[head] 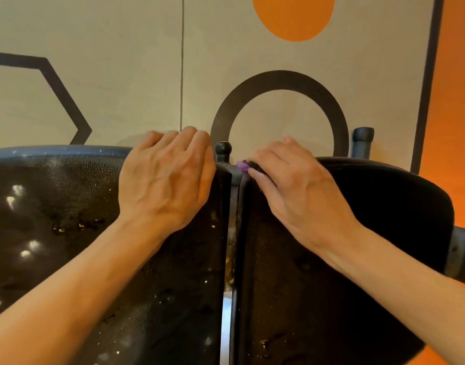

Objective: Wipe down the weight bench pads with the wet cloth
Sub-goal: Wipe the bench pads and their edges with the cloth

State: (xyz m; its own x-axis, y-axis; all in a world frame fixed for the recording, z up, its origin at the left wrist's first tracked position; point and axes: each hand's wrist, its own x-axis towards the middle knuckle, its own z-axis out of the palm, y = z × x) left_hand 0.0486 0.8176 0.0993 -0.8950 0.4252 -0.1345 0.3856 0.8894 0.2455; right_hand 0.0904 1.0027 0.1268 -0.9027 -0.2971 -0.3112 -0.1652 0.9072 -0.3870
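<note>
The right hand [300, 191] curls over a purple cloth [243, 166], of which only a small bit shows past the fingertips, and presses it onto the top inner corner of the right pad [371, 233] of the bench. The left hand [168, 180] lies flat with its fingers bent over the upper edge of the left pad [55, 219], holding nothing; that pad glistens with droplets. A narrow gap [230, 246] separates the two black pads, and a black knob [223, 150] stands just above it, between the hands. Behind is a beige wall [126, 75] painted with dark and orange shapes.
</note>
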